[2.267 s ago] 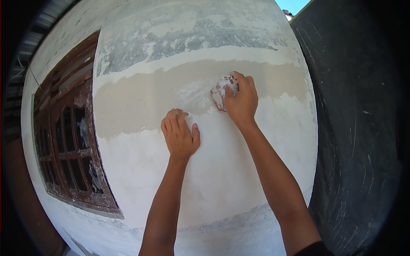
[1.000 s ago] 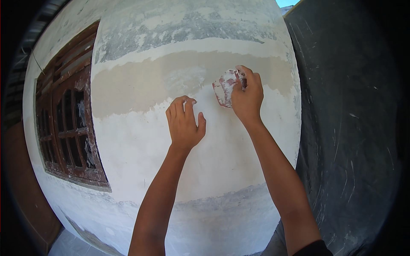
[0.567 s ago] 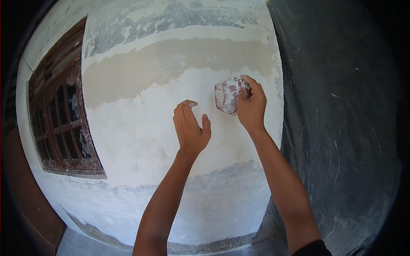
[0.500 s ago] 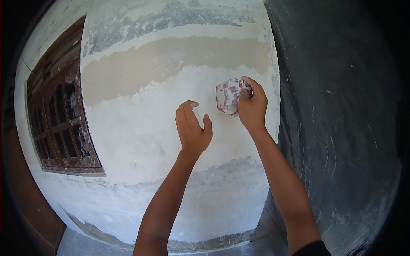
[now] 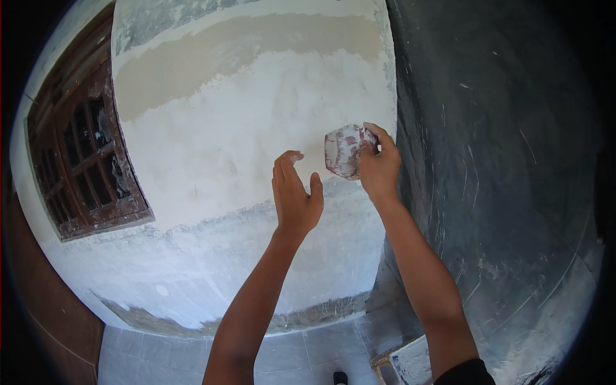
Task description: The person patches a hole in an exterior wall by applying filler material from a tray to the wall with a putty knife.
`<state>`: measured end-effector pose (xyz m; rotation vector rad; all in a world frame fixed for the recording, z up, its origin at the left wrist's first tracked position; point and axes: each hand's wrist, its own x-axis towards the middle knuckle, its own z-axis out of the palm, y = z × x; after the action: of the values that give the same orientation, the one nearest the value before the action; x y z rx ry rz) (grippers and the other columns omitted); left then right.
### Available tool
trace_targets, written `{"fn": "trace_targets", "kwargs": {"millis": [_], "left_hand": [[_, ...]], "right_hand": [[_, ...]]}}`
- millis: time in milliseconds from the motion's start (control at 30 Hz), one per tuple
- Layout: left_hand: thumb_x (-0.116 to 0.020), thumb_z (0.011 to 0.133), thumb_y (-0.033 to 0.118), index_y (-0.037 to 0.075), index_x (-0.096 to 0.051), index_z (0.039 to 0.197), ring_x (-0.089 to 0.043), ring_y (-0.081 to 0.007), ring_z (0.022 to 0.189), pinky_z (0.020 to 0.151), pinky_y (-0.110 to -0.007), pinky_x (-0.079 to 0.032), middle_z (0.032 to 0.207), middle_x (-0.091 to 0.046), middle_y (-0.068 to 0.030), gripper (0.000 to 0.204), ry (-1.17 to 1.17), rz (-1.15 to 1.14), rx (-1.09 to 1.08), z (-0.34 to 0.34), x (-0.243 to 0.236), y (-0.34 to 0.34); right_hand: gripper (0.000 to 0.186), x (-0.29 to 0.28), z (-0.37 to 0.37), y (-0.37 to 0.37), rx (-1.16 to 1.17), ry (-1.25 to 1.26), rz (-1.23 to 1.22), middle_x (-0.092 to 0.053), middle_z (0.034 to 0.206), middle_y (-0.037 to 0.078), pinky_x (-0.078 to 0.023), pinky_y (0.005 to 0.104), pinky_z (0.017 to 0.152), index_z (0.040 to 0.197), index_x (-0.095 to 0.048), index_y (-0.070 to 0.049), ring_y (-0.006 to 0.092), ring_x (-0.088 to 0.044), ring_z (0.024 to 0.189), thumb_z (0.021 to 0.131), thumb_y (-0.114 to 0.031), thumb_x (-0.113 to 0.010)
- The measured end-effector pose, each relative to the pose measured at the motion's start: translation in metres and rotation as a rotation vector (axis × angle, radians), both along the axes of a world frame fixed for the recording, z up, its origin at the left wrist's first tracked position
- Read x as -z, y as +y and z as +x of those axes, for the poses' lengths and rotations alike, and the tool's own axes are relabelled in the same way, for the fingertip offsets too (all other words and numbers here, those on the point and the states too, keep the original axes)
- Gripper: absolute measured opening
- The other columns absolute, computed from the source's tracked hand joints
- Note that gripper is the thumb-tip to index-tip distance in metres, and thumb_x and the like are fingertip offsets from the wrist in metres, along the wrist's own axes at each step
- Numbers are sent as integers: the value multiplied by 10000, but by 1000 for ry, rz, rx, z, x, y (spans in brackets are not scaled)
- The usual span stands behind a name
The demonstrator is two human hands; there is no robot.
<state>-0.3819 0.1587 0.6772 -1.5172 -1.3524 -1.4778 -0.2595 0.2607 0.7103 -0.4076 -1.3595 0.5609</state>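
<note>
My right hand (image 5: 380, 168) grips a flat six-sided pad or block (image 5: 341, 151), blotched white and reddish brown, by its right side. It is held in front of the white plastered wall (image 5: 237, 135), below a beige band (image 5: 192, 61); whether it touches the wall I cannot tell. To its left, my left hand (image 5: 294, 196) is open and empty, thumb apart from the bent fingers, whitish dust on the fingertips.
A worn brown window (image 5: 86, 160) is on the left, above a brown panel (image 5: 51, 289). A dark scuffed sheet or wall (image 5: 494, 160) fills the right side. Grey floor tiles (image 5: 276, 353), a dark foot (image 5: 340, 378) and a flat paint-smeared container (image 5: 410, 359) show low down.
The view has tilted down, bringing the floor in. Both hands have left the beige band for the lower white wall, the pad still in my right hand; my left hand has shifted rightward.
</note>
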Motion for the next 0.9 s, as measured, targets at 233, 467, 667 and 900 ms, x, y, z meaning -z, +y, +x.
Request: {"fn": "trace_targets", "kwargs": {"millis": [233,467,667,900], "left_hand": [[-546,876,73,-15,-400,1271,-466,-329,1169,982,-431,-367,1259,-464,-185,431,-136,-76,73,32,52,0],[-575,835,32,-18,-427,1226,-464,-375,1175,999,-464,-368,1253,-466,-204,421,-265,-168,82,67,129,10],[-558,845,38,-34,-431,1226,-473,-388,1163,1007,-465,-364,1240,-468,-218,407,-382,-284,88,114,215,14],[-546,867,49,-41,-437,1225,-475,-385,1162,1013,-466,-361,1218,-472,-233,385,-509,-452,104,186,324,0]], "right_hand": [[329,53,30,-3,35,-77,-121,-622,1021,152,-489,348,787,1187,-642,-17,243,-621,868,866,24,-580],[340,142,67,11,7,-164,-353,-638,1065,159,-493,353,790,1191,-645,-23,248,-631,872,857,14,-593],[340,235,115,11,66,-250,-377,-654,1080,173,-506,367,820,1183,-641,-7,291,-657,924,847,14,-592],[330,348,185,-9,74,-328,-584,-657,1104,196,-506,383,866,1169,-641,6,332,-656,964,848,15,-561]]}}
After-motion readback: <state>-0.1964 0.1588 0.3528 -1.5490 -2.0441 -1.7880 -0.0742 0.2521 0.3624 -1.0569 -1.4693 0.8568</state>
